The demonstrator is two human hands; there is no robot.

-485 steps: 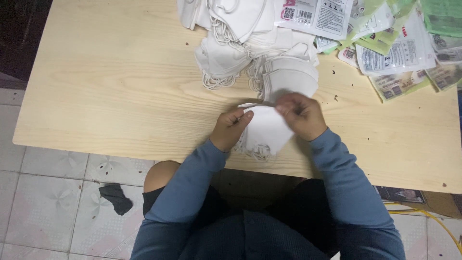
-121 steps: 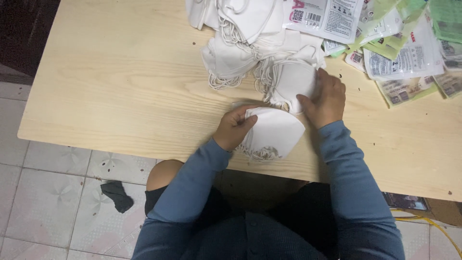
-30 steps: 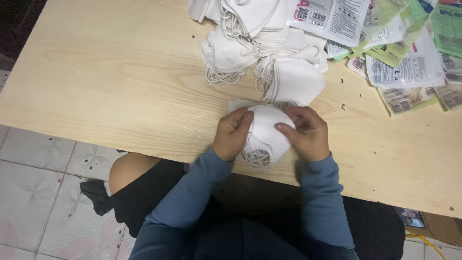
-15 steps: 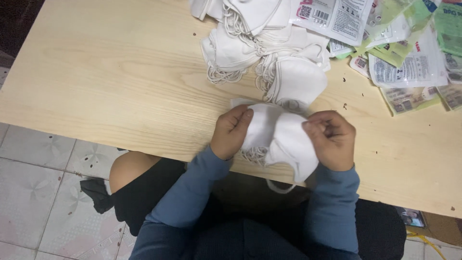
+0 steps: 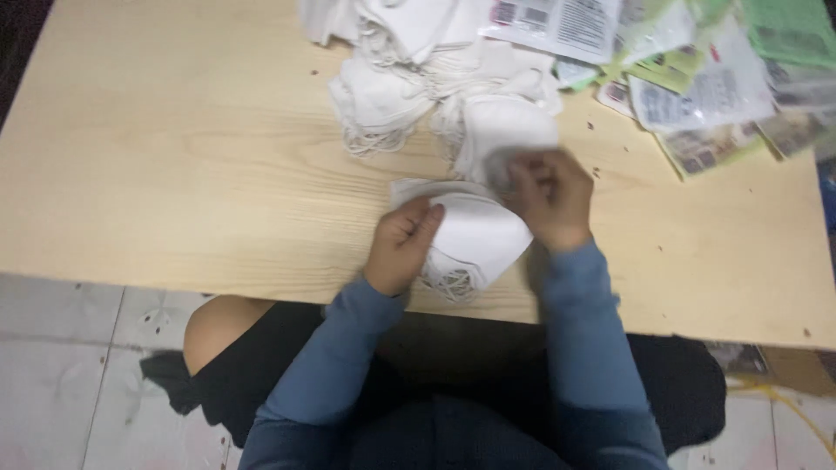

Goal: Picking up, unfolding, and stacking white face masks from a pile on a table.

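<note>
A small stack of folded white face masks lies near the front edge of the wooden table, its ear loops hanging toward me. My left hand rests on the stack's left side, fingers curled, pressing it down. My right hand is blurred with motion just beyond the stack, fingers closed at the near end of a white mask in the loose pile. Whether it grips that mask is unclear.
A heap of loose white masks with tangled loops fills the table's far middle. Printed plastic wrappers in white and green are scattered at the far right. Tiled floor shows to the left below the table edge.
My right hand, which held a mask beside the stack half a second ago, has moved up and away to the loose pile. My left hand has stayed on the stack.
</note>
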